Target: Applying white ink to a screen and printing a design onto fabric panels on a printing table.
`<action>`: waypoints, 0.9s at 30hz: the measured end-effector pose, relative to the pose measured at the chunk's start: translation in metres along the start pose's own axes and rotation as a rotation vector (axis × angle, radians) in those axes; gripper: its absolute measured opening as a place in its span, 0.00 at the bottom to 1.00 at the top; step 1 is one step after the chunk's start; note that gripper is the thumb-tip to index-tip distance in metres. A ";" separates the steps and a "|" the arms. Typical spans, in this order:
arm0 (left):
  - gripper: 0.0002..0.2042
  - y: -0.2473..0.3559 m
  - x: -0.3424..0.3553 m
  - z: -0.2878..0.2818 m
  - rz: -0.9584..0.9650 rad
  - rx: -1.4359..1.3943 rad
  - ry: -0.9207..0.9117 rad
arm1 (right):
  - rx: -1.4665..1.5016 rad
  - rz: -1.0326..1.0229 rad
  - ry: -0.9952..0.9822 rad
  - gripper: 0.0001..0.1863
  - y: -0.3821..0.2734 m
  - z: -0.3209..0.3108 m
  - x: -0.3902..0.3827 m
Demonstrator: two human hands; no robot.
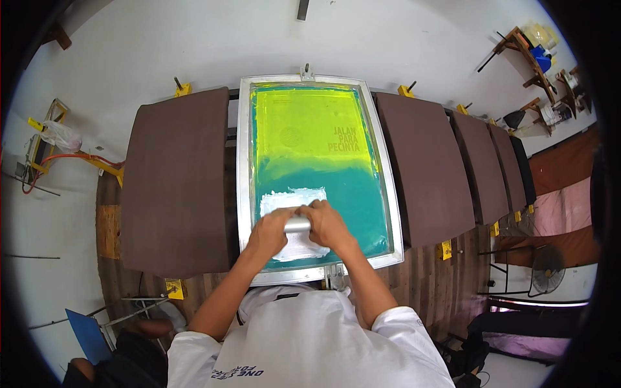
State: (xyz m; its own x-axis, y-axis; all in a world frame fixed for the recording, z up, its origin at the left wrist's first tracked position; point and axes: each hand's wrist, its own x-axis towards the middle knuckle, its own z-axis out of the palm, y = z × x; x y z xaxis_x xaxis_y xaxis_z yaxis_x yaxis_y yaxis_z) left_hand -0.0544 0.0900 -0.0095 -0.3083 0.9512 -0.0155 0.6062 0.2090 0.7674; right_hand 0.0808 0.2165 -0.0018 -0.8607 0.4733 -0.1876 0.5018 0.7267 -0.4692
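Observation:
Both hands grip a squeegee (pixel 297 224) with a pale metal-looking handle, low on a screen printing frame (pixel 245 161). My left hand (pixel 269 233) is closed round its left end, and my right hand (pixel 327 226) round its right end, the fingers nearly meeting. White ink (pixel 294 196) lies in a thick, ragged patch just beyond the squeegee and is smeared below it. The mesh (pixel 356 207) is teal in its near half and yellow-green in its far half, where faint lettering and a round mark show. The squeegee's blade is hidden.
A dark brown padded platen (pixel 178 181) lies left of the frame; several more platens (pixel 424 168) stand in a row to the right. Metal clamps (pixel 334 277) hold the frame's near and far edges. A person's dark clothing (pixel 129 359) shows at lower left, and a fan (pixel 548 268) stands at right.

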 end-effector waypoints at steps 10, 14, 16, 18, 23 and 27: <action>0.20 0.035 -0.082 0.017 0.080 0.064 -0.073 | 0.052 0.021 -0.043 0.29 -0.026 0.018 -0.096; 0.22 0.012 -0.052 0.017 0.084 -0.005 -0.028 | -0.007 0.008 -0.055 0.26 -0.022 0.000 -0.061; 0.22 0.016 -0.019 0.001 0.050 -0.008 0.019 | -0.059 -0.006 0.012 0.26 -0.015 -0.007 -0.027; 0.20 0.006 0.007 -0.003 0.074 -0.003 0.115 | -0.069 -0.021 0.057 0.25 -0.009 -0.010 0.000; 0.22 -0.008 -0.017 0.017 0.132 0.110 0.061 | 0.011 -0.020 0.077 0.30 -0.004 0.010 -0.020; 0.26 0.013 -0.074 0.030 0.081 0.188 -0.088 | 0.022 -0.022 0.082 0.30 -0.014 0.036 -0.080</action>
State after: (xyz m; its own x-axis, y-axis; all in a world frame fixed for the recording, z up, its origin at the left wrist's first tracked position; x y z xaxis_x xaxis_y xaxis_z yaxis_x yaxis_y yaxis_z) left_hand -0.0022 0.0287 -0.0176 -0.1929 0.9810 -0.0210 0.7552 0.1621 0.6352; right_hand 0.1393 0.1505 -0.0111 -0.8614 0.4969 -0.1058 0.4796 0.7268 -0.4916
